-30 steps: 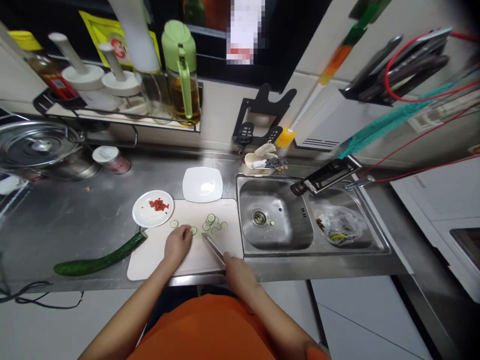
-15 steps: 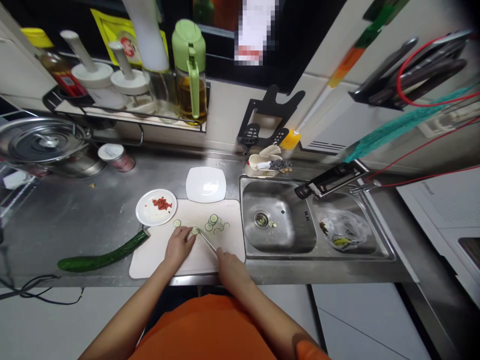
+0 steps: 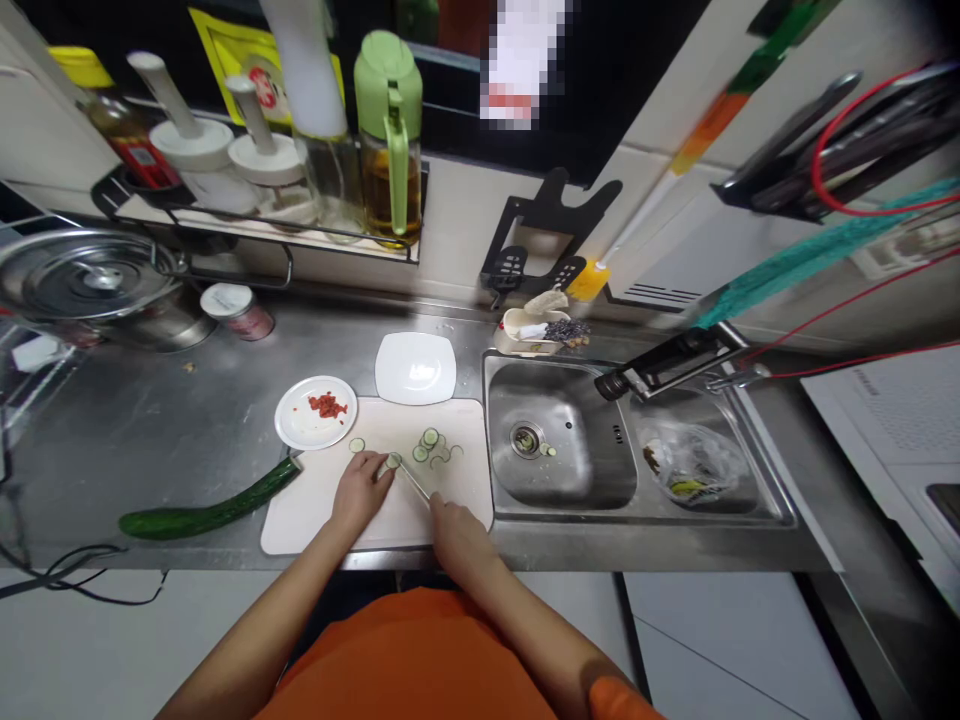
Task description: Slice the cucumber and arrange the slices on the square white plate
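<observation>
On the white cutting board (image 3: 315, 520), my left hand (image 3: 363, 488) pinches a cucumber slice (image 3: 394, 460) at its fingertips. My right hand (image 3: 459, 535) is closed round a knife (image 3: 416, 484), whose tip touches that slice. Several thin slices and curved peel strips (image 3: 431, 440) lie right of the knife, and one slice (image 3: 358, 445) lies above my left hand. A long cucumber (image 3: 210, 518) with a cut end rests at the left, its end on the board's edge. A white plate (image 3: 292, 425) with chopped red pieces (image 3: 328, 406) overlaps the board's upper left corner.
An empty white square plate (image 3: 415, 368) sits behind the board. To the right is a double sink (image 3: 562, 490) with a plastic bag (image 3: 697, 465) in its right basin. A steel pot (image 3: 97, 290), a lidded jar (image 3: 238, 311) and a bottle rack (image 3: 262, 232) stand at the back left.
The whole view has shifted slightly, so things sit a little farther right. My hands, the knife and the slice keep nearly the same places on the board.
</observation>
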### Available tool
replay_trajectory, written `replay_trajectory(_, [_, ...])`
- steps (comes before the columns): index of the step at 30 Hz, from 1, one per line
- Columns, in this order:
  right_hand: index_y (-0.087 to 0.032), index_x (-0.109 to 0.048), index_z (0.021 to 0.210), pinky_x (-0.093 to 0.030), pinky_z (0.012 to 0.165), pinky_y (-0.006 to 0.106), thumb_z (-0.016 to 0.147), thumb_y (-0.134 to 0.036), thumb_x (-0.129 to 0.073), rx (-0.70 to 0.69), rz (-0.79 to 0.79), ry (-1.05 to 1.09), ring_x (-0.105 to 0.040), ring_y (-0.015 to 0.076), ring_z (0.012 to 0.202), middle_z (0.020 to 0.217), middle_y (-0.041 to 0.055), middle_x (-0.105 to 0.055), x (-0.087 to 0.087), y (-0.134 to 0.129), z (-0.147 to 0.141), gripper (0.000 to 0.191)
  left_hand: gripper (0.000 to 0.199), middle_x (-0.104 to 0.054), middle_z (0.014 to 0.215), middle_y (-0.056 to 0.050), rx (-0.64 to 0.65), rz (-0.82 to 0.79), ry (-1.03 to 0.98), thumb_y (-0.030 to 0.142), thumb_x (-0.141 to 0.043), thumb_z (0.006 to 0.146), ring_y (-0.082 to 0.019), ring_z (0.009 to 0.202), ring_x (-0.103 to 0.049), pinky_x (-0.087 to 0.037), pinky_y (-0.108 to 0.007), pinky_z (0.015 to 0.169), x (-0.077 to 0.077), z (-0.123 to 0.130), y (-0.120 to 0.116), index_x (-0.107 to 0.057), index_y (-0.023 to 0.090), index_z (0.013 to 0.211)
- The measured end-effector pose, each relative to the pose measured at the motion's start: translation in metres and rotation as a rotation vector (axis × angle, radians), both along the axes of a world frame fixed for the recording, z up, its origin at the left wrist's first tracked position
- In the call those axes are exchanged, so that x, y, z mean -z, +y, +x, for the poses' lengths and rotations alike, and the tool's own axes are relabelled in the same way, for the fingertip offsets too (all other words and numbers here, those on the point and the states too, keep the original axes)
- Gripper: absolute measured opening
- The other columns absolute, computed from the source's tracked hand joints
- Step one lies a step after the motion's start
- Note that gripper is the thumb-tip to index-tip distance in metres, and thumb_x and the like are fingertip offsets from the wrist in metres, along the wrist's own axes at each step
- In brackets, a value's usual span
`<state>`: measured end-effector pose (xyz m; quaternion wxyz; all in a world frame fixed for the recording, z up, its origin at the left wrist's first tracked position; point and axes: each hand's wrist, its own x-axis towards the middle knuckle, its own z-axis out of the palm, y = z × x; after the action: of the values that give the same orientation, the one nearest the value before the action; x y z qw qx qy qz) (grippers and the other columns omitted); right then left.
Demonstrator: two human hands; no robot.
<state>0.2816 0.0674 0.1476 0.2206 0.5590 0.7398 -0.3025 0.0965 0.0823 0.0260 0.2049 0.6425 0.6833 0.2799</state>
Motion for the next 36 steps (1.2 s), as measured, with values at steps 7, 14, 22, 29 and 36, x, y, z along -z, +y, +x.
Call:
replay_trajectory(7, [-0.014, -0.046, 0.114, -0.048, 0.076, 0.029, 0.087, -0.001, -0.029, 0.014, 0.006, 0.027, -0.063, 0.0226, 0.097, 0.096, 0.0133, -0.066, 0.005, -0.003, -0.004, 0.034, 0.026, -0.063, 0.095, -0.006, 0.001, -0.005, -0.005, 0.034, -0.055, 0.082, -0.018, 0.088, -0.060, -0.050, -0.030, 0.084, 0.001, 0.000, 0.000, -0.067, 0.019, 0.100])
replay_trajectory(14, [-0.013, -0.044, 0.118, -0.046, 0.078, 0.030, 0.086, -0.001, -0.032, -0.006, 0.011, 0.042, -0.062, 0.0225, 0.099, 0.101, 0.0139, -0.065, 0.007, -0.006, 0.001, 0.037, 0.025, -0.064, 0.095, -0.007, -0.023, -0.057, -0.011, 0.033, -0.055, 0.080, -0.020, 0.090, -0.060, -0.048, -0.032, 0.085, -0.002, 0.000, 0.004, -0.066, 0.019, 0.097])
replay_trajectory(22, [-0.016, -0.050, 0.113, -0.045, 0.074, 0.027, 0.086, -0.001, -0.034, 0.035, -0.049, -0.018, -0.062, 0.0229, 0.099, 0.094, 0.0126, -0.066, -0.004, -0.017, 0.025, 0.035, 0.013, -0.066, 0.081, -0.003, -0.047, -0.179, -0.045, 0.027, -0.053, 0.076, -0.018, 0.077, -0.059, -0.045, -0.029, 0.074, -0.017, 0.005, 0.009, -0.064, 0.021, 0.080])
replay_trajectory(29, [-0.016, -0.051, 0.112, -0.043, 0.069, 0.026, 0.082, -0.001, -0.038, 0.066, -0.060, -0.013, -0.063, 0.0227, 0.095, 0.094, 0.0125, -0.066, -0.005, -0.019, 0.032, 0.036, 0.019, -0.068, 0.072, 0.001, -0.306, -0.239, -0.134, 0.036, -0.054, 0.076, -0.015, 0.067, -0.060, -0.042, -0.025, 0.066, -0.027, -0.014, 0.013, -0.066, 0.022, 0.084])
replay_trajectory(36, [-0.017, -0.051, 0.113, -0.042, 0.067, 0.025, 0.082, -0.001, -0.036, 0.051, -0.038, -0.021, -0.063, 0.0224, 0.093, 0.091, 0.0120, -0.066, 0.001, -0.019, 0.034, 0.037, 0.021, -0.069, 0.075, -0.001, -0.459, -0.209, -0.059, 0.035, -0.052, 0.077, -0.017, 0.069, -0.062, -0.042, -0.027, 0.070, -0.024, -0.040, 0.017, -0.065, 0.021, 0.087])
